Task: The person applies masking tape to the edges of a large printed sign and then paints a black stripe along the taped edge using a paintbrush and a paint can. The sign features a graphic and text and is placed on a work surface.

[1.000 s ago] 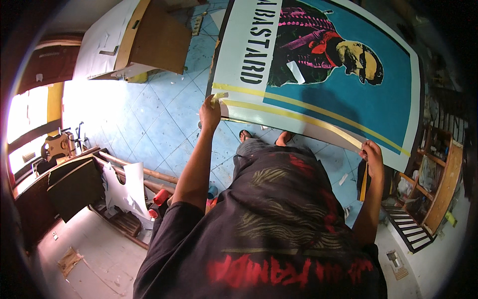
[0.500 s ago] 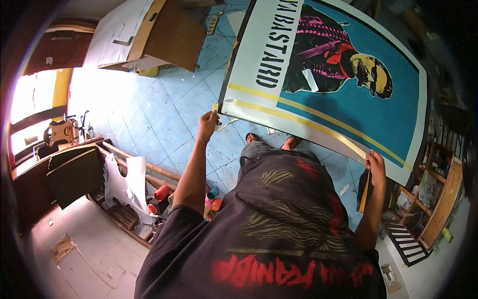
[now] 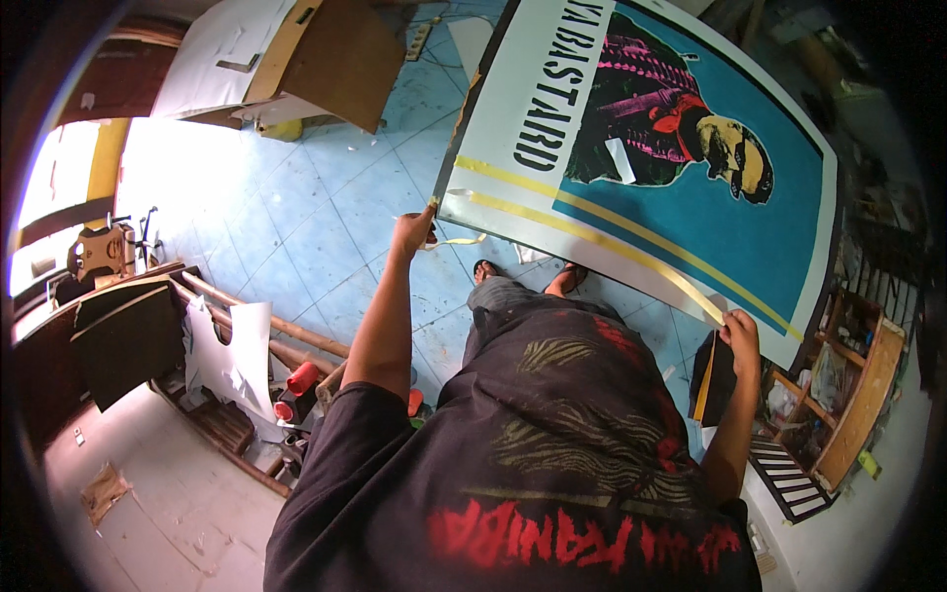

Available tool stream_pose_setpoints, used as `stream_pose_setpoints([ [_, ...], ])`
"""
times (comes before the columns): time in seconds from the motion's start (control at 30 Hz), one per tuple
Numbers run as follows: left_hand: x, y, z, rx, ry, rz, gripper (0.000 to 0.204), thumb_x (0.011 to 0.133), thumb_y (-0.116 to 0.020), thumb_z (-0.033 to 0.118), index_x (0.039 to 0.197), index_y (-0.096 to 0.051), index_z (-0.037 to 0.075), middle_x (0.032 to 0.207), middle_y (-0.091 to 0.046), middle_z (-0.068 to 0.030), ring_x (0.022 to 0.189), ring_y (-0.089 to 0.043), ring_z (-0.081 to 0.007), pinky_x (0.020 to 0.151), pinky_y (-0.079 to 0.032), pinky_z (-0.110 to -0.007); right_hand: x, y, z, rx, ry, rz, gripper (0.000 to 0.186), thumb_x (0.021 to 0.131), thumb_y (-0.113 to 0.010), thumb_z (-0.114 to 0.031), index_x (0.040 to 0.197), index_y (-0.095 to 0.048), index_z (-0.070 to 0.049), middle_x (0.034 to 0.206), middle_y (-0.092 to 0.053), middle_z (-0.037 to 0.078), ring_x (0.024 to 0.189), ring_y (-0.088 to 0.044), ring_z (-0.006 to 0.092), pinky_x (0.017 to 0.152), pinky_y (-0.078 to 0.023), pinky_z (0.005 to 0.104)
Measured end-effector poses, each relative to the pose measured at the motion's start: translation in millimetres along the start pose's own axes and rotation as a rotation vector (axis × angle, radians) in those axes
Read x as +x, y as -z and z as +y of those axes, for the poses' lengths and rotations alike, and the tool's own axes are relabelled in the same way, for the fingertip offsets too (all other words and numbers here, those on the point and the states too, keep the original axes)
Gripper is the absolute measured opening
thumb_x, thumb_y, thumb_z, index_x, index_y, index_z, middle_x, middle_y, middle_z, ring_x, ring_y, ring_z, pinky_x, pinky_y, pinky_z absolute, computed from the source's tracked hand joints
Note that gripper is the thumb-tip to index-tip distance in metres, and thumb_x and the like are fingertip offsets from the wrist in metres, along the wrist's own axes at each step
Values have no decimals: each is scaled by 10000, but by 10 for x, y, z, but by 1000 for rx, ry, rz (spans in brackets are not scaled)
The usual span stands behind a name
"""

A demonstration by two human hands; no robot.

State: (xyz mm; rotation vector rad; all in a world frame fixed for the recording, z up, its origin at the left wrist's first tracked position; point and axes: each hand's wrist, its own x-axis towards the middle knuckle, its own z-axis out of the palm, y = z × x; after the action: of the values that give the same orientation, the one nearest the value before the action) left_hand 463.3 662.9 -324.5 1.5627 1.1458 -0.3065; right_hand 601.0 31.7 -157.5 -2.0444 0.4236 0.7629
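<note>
- Monitoring remotely, I find the painted poster panel [image 3: 691,227] across the upper right, tilted in view, its near edge in front of the person's body.
- The panel bears a painted portrait [image 3: 631,99] in a dark jacket and red scarf, lying sideways on a teal ground, with black lettering on a white band at its left side.
- I note two yellow strips along the near part: the upper tape strip [image 3: 493,172] lies along the panel, and the lower tape strip [image 3: 695,295] runs roughly beside it, nearer the person.
- Right hand [image 3: 740,340]: I record thumb and fingers pinched together on the right end of the lower tape strip, just beside the panel's near edge. That end appears raised from the surface.
- Left hand [image 3: 412,235]: fingers folded closed, with a loose tape curl [image 3: 464,241] held in them and trailing to the right. The fingertips are at the panel's near left corner (whether they press on it, I cannot tell).
- A white paper scrap [image 3: 619,161] lies over the portrait's jacket.
- The wearer has on a black T-shirt [image 3: 582,424] with olive stripes and red lettering, and stands on blue floor tiles [image 3: 345,217].
- At left I log a torn white sheet [image 3: 252,345] with a red container [image 3: 303,378] just beside it; at right, a wooden shelf unit [image 3: 870,409].
</note>
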Motion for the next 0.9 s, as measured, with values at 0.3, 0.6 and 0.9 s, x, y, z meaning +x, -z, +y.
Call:
stream_pose_setpoints([
  [0.3,-33,-24,75,258,-387,477,465,790,-659,365,1036,-626,-28,1052,-629,-203,966,-608,-332,837,-488,-379,0,-100,-23,-21,14,12,185,907,-557,-218,792,-555,-74,709,-506,-28,657,-503,67,636,-427,233],
  [0.6,-409,-503,749,770,-879,188,268,771,-676,190,1038,-683,180,1041,-587,-96,1019,-537,-303,883,-444,-414,-10,-22,72,51,36,29,175,909,-558,-220,817,-565,-73,715,-507,-35,653,-497,60,637,-426,225],
  [0.9,-284,-627,808,885,-942,138,98,791,-636,167,869,-684,134,1009,-584,-98,1004,-538,-295,867,-447,-412,27,74,222,96,37,25,174,913,-555,-211,801,-558,-78,702,-507,-33,640,-495,60,619,-416,213],
])
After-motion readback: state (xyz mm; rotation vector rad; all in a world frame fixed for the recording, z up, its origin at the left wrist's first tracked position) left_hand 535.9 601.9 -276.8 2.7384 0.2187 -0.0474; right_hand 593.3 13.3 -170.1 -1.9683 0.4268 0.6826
